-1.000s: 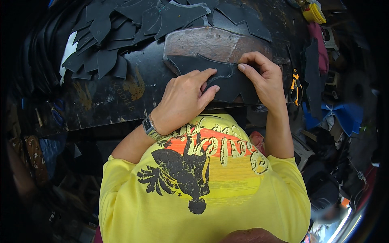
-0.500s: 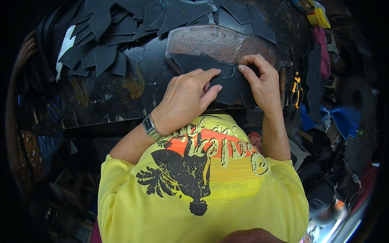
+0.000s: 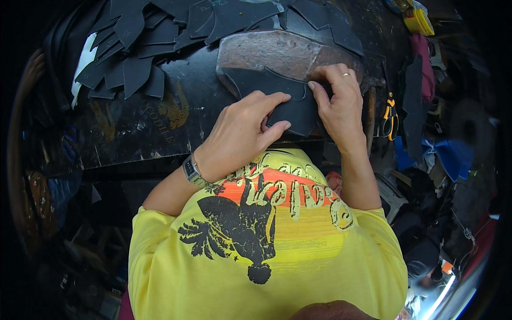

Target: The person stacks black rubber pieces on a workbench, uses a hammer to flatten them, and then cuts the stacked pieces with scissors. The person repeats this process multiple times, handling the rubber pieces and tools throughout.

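A dark, thin leather-like piece [image 3: 292,113] with a pointed, curved outline lies on a worn brown slab [image 3: 266,50] at the table's front edge. Across its left part rests my left hand [image 3: 237,125], index finger and thumb spread apart with their tips on the surface; the other fingers are mostly hidden. My right hand [image 3: 338,104] is closed at the piece's upper right edge, thumb and bent index finger pinching there. Another dark cut piece [image 3: 242,80] shows beside and partly under it. A short curved line shows between the two hands.
Many similar dark cut pieces [image 3: 136,69] are heaped at the back left of the black table [image 3: 128,146]. Orange-handled pliers [image 3: 391,118] hang at the table's right side, near a dark hanging strip [image 3: 413,112]. A yellow container [image 3: 417,22] stands at the far right.
My right hand has shifted slightly left and turned, so a ring now shows. The piece's lower right part shows less beside it. My left hand has barely moved.
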Tool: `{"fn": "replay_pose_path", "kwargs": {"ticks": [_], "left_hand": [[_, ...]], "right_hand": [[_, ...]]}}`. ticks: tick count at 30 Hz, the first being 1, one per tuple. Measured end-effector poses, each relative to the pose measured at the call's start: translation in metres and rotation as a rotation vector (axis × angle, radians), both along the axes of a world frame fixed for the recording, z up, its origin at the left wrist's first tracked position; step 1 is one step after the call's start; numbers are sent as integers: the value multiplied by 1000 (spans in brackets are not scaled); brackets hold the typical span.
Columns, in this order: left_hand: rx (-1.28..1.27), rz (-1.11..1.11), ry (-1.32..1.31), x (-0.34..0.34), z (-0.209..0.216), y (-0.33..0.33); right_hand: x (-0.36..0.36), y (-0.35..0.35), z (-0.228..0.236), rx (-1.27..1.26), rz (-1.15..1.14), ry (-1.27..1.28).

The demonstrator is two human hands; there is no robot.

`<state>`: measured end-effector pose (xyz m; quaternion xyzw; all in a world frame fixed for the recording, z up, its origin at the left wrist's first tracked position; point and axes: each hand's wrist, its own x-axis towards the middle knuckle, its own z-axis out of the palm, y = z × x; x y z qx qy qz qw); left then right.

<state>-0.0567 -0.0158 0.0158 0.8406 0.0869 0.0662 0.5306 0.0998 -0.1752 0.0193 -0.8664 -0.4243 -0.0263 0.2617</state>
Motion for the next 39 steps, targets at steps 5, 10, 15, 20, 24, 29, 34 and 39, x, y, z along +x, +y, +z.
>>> {"fn": "replay_pose_path", "kwargs": {"ticks": [5, 10, 15, 20, 24, 29, 34, 39], "left_hand": [[-26, -2, -55, -7, -3, -1], [107, -13, -224, -6, -14, -4], [166, -40, -247, -9, -19, -7], [154, -8, -246, -7, -18, -9], [127, 39, -205, -6, -16, -10], [109, 59, -208, -2, -16, -8], [-33, 105, -147, -1, -12, -8], [-132, 92, -65, 0, -8, -4]], "right_hand": [[-3, -1, -1, 105, 38, 159], [5, -14, 12, -4, 113, 414], [6, -17, 16, -26, 142, 407], [3, -12, 14, -34, 87, 412], [1, -9, 14, -24, 61, 380], [-8, -4, 11, 2, 9, 346], [-18, 1, 5, 63, 135, 240], [-32, -8, 7, 23, 356, 122]]}}
